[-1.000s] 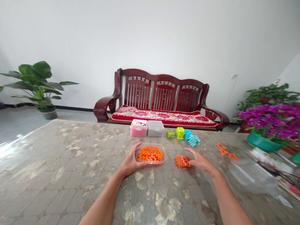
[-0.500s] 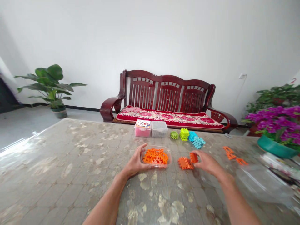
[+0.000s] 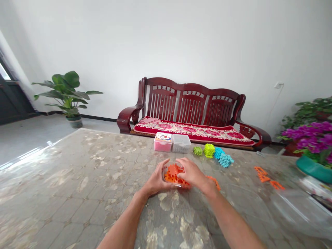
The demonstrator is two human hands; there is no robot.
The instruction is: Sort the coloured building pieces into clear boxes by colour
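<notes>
My left hand [image 3: 157, 178] is curled round the left side of a clear plastic box [image 3: 176, 186], holding it on the table. Inside lie many orange interlocking tiles [image 3: 169, 177]. Over the box's right side, my right hand [image 3: 192, 174] has its fingers bent down around orange interlocking tiles [image 3: 175, 168], a flat reddish-orange face showing by the fingertips. How many it grips is hidden by the hand. More orange tiles [image 3: 214, 182] rest on the table just beyond my right wrist, partly covered by it.
Behind the box stand a pink-filled box [image 3: 163, 142] and a greyish clear box [image 3: 181, 144]. Green [image 3: 209, 150] and blue [image 3: 225, 160] tile clusters lie right of these. Loose orange pieces [image 3: 261, 174], a clear plastic container [image 3: 301, 207] and a teal flowerpot [image 3: 312, 168] are farther right.
My right hand has moved left from the orange tiles on the table to over the clear box, carrying orange tiles. My left hand stays on the box. The view has shifted slightly left.
</notes>
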